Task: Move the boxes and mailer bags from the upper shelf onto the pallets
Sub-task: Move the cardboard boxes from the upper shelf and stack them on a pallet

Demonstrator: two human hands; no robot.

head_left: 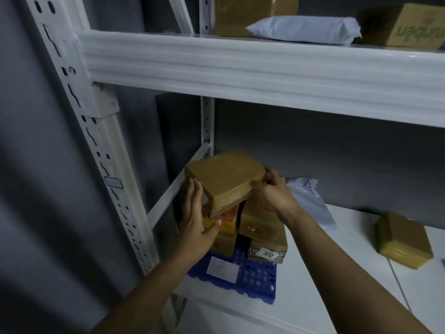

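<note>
Brown box (224,182) tilted, left hand (196,220) pressing, right hand (274,191) gripping opposite edges.

box (224,182) atop stack (262,227), pallet (255,278) beneath (mailer (310,201) right)

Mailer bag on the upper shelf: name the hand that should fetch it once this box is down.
Right, probably. The mailer bag lies up to the right, roughly above the right hand; the left hand presses the left face of the box, nearer the shelf post.
</note>
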